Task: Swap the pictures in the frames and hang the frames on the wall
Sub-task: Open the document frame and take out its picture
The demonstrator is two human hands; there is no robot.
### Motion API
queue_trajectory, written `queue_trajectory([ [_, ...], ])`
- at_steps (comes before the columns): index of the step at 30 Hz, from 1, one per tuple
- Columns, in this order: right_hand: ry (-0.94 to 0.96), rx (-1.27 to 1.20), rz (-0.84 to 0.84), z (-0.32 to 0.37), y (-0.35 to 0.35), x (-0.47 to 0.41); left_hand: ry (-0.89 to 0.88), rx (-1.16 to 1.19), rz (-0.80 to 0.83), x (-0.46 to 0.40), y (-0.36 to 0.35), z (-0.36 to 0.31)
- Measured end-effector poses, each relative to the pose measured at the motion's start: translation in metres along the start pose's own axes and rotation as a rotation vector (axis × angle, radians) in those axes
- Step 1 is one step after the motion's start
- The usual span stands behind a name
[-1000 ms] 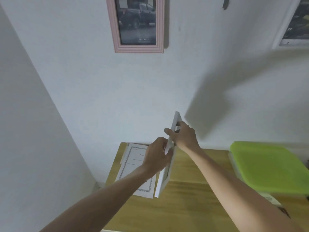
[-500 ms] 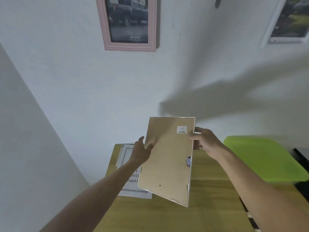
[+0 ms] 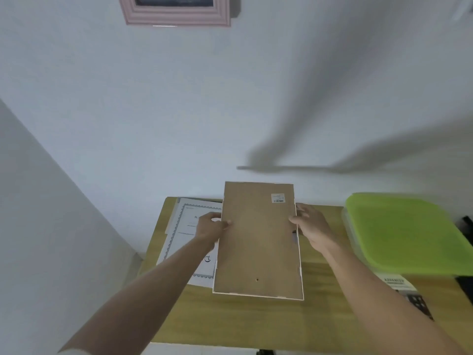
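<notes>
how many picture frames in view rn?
2 for sure: white frame held back-up over the table by both hands; pink frame on the wall, top cropped. Blurred edge top right may be another.

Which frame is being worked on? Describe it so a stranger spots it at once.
Start at the wooden table against the white wall. Over its middle, both hands, left hand and right hand, hold a white picture frame by its long edges. Unlike the pink frame on the wall, it shows its brown backing board with a barcode sticker.

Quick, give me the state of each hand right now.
Left hand: holding the frame by its left edge, thumb on the backing.
Right hand: holding the frame's right edge, thumb on the backing.
</notes>
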State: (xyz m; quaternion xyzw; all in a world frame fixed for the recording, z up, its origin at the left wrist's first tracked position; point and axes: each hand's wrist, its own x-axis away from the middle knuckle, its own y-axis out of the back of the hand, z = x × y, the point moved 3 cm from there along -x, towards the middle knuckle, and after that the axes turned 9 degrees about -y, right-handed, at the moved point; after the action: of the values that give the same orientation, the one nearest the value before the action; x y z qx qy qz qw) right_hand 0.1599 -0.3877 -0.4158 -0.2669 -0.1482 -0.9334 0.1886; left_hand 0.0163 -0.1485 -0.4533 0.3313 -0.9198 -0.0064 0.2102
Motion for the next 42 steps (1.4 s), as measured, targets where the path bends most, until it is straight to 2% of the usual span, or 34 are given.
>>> queue_trajectory([
  [5,-0.086,0.158,-0.015,-0.040,-0.004,-0.026,0.035,-0.143,-0.076,-0.008,-0.023,0.030],
  [16,-0.014,0.421,-0.119,-0.095,-0.015,-0.079,-0.009,-0.848,-0.008,-0.024,-0.065,0.066],
  [20,-0.033,0.516,-0.142,-0.116,-0.019,-0.105,-0.041,-0.880,-0.032,-0.026,-0.071,0.076],
  [24,-0.076,0.580,-0.164,-0.131,-0.018,-0.120,-0.053,-0.753,-0.097,-0.029,-0.071,0.090],
  [29,-0.036,0.584,-0.161,-0.121,-0.014,-0.101,-0.088,-0.712,-0.147,-0.022,-0.067,0.088],
  [33,-0.023,0.688,-0.193,-0.124,-0.008,-0.078,-0.082,-0.896,-0.062,-0.013,-0.064,0.086],
  [38,-0.038,0.848,-0.237,-0.136,-0.009,-0.052,-0.091,-0.990,0.046,-0.008,-0.059,0.095],
  [42,-0.111,0.782,-0.248,-0.139,-0.019,-0.042,-0.107,-1.056,0.130,-0.009,-0.059,0.093],
])
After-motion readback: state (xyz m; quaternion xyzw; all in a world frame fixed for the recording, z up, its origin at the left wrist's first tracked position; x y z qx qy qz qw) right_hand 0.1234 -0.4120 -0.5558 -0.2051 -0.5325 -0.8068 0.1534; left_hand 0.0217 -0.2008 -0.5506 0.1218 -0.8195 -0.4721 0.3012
